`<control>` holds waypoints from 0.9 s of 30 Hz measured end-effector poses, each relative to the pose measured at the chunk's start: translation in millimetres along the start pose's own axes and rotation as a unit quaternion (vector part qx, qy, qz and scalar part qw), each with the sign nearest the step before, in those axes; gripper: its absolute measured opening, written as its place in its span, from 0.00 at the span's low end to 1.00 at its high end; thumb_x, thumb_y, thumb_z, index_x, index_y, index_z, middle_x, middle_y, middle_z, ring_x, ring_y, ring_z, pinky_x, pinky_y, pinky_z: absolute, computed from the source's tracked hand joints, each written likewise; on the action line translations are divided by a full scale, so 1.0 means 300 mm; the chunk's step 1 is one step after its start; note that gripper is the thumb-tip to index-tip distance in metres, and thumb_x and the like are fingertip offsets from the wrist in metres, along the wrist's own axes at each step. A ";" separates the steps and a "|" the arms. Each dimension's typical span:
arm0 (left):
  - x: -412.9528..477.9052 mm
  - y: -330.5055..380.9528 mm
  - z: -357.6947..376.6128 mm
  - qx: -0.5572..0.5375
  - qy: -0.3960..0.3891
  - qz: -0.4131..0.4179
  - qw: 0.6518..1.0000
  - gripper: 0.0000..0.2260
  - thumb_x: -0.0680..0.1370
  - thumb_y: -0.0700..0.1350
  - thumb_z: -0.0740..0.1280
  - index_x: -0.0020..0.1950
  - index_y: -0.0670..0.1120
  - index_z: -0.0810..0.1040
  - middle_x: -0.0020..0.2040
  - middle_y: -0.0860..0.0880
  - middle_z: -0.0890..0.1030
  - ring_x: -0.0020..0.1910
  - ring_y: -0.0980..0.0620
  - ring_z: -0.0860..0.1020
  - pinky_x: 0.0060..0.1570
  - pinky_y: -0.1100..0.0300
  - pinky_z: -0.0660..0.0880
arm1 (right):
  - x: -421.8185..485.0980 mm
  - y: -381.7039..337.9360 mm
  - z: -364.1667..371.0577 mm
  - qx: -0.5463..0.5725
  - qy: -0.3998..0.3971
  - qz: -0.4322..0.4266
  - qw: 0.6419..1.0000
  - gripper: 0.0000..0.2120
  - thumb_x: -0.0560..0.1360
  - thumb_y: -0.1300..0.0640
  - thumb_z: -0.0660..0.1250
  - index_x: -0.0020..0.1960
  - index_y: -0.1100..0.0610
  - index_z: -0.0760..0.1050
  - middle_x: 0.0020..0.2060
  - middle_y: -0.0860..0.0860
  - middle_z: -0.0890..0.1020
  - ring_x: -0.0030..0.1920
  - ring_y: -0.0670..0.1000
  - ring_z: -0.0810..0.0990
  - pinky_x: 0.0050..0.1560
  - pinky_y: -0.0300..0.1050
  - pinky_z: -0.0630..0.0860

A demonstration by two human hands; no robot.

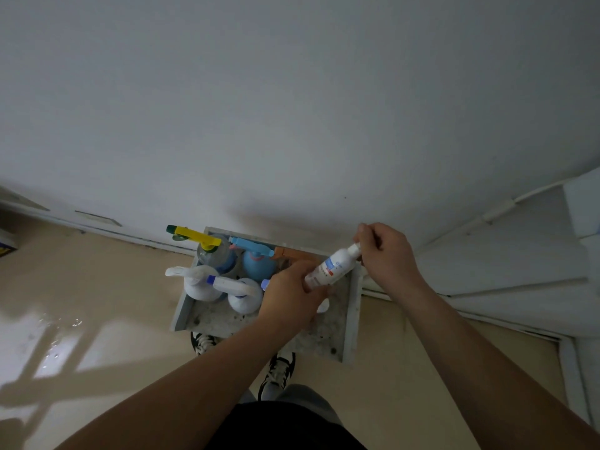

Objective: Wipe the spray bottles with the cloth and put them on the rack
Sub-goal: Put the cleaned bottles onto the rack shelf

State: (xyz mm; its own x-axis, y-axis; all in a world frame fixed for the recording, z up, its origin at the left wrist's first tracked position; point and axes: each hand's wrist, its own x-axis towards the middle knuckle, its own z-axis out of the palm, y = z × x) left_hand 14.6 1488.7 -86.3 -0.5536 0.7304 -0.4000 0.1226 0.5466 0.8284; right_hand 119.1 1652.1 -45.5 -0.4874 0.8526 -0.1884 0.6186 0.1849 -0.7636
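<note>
Over a grey speckled rack shelf (354,316), left hand (292,293) grips the base of a small white plastic bottle (334,266), right hand (386,254) pinches its cap (355,249); placing likely follows, upright beneath the fingers.

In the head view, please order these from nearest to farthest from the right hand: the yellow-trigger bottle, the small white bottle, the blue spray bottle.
1. The small white bottle, its top pinched by the right hand.
2. The blue spray bottle, middle back of the rack.
3. The yellow-trigger bottle, back left.
</note>
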 end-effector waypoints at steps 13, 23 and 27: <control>0.002 -0.040 -0.006 0.009 -0.023 -0.036 0.999 0.18 0.78 0.45 0.70 0.67 0.55 0.73 0.41 0.50 0.85 0.33 0.51 0.84 0.32 0.55 0.83 | -0.005 0.041 0.001 -0.063 -0.090 -0.024 0.994 0.08 0.79 0.64 0.68 0.56 0.55 0.81 0.51 0.51 0.84 0.51 0.52 0.82 0.53 0.47 0.79; -0.024 -0.037 -0.022 0.021 -0.012 -0.044 0.999 0.18 0.79 0.45 0.68 0.70 0.50 0.75 0.39 0.47 0.85 0.34 0.49 0.84 0.37 0.48 0.84 | -0.004 0.193 0.187 -0.174 -0.114 -0.047 0.977 0.15 0.76 0.60 0.62 0.60 0.59 0.80 0.55 0.58 0.83 0.54 0.62 0.81 0.52 0.54 0.78; -0.029 -0.035 -0.029 0.021 -0.009 -0.051 0.998 0.18 0.79 0.45 0.68 0.69 0.50 0.75 0.37 0.48 0.85 0.34 0.50 0.84 0.39 0.48 0.84 | -0.014 0.240 0.238 -0.180 -0.114 -0.055 0.976 0.18 0.73 0.65 0.65 0.62 0.62 0.80 0.57 0.61 0.83 0.55 0.65 0.83 0.54 0.58 0.80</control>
State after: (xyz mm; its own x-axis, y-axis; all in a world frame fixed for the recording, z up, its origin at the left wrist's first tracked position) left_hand 11.1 1473.1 -88.2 -0.5495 0.6769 -0.4897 0.1002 0.6353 0.7657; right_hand 121.6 1626.9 -143.6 -0.6619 0.6950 -0.2808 0.7111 0.4637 -0.5284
